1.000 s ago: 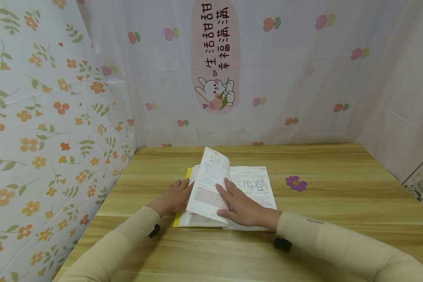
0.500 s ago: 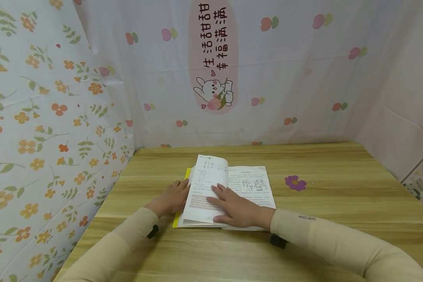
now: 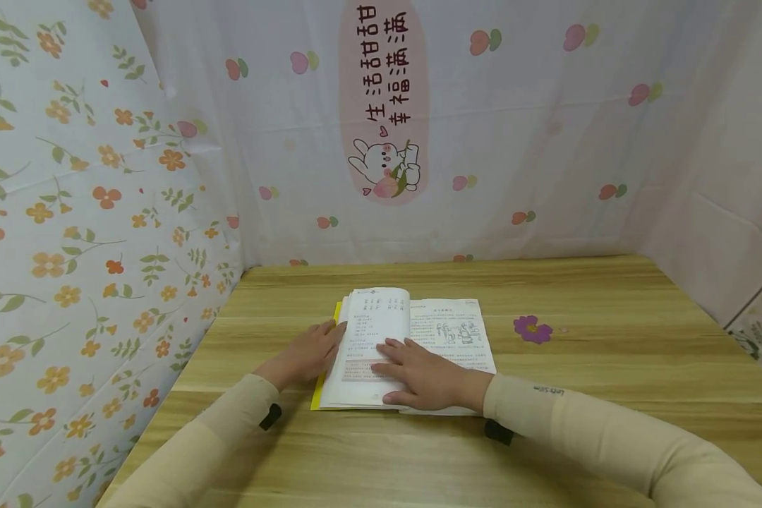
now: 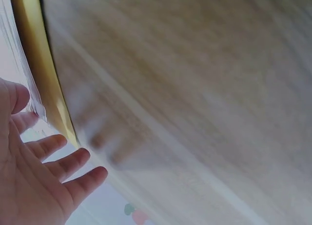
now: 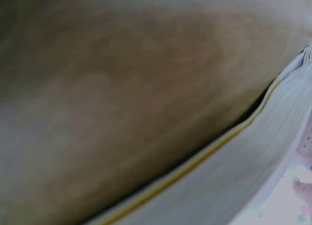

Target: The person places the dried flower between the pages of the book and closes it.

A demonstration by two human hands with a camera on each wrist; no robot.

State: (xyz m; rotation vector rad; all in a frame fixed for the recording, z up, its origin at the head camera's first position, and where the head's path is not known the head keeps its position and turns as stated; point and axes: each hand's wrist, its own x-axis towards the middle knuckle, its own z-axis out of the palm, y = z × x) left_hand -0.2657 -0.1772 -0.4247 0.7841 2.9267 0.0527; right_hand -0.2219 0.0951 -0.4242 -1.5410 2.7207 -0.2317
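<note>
Fingers [image 3: 394,347] of both hands lie flat on the open book [image 3: 447,328].

1. Book [image 3: 413,339]: white pages with black print and a pink band under the right hand's fingers [image 3: 390,348]; yellow cover edge beside the left hand's fingers [image 3: 327,330].
2. Sleeves [image 3: 584,430]: beige.
3. Table [image 3: 597,339]: light wood grain; purple flower sticker [image 3: 533,329].

Print on book [image 3: 413,339] too small to read, lower pages hidden under right hand [image 3: 428,374]. Table [image 4: 195,88] blurred in both wrist views. Left hand [image 4: 34,181] cut off by frame edge.
</note>
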